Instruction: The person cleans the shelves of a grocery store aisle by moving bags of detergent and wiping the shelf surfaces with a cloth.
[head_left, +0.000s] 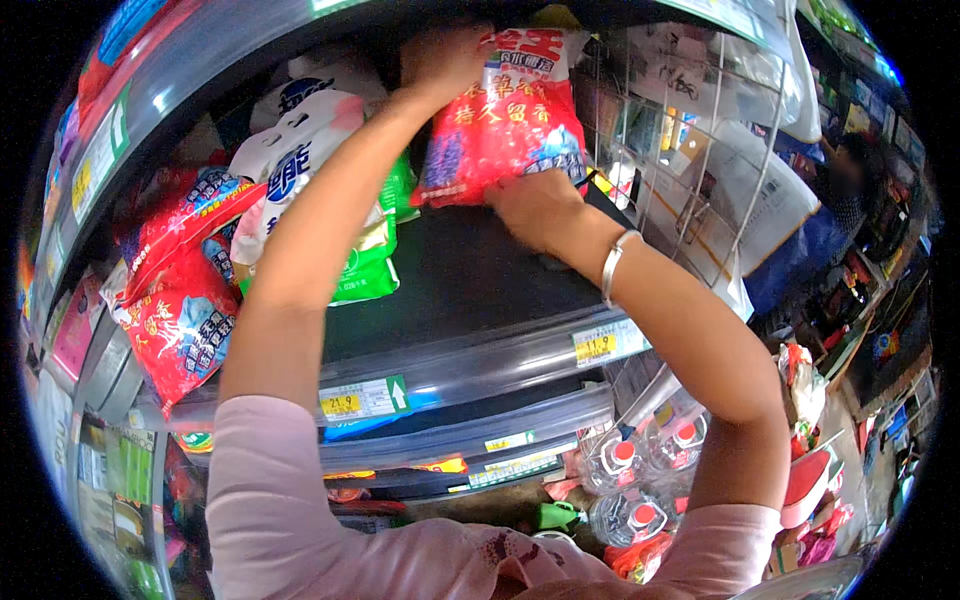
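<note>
A red and clear plastic bag of laundry powder (517, 112) stands upright on the dark shelf (465, 277), near its right end. My left hand (450, 56), blurred, reaches to the bag's upper left edge; its fingers are partly lost in shadow. Against the bag's lower front lies my right hand (536, 202), its fingers bent at the bottom edge; a silver bangle is on that wrist. White and green detergent bags (367, 262) stand left of the bag, partly behind my left forearm. Farther left, more red bags (180, 322) lean over the shelf's front.
A wire mesh panel (675, 165) with hanging plastic bags bounds the shelf's right end. Price tags (360, 401) line the clear front rail. Large clear bottles with red caps (626, 480) stand low at the right. Another person (847, 180) is at the far right.
</note>
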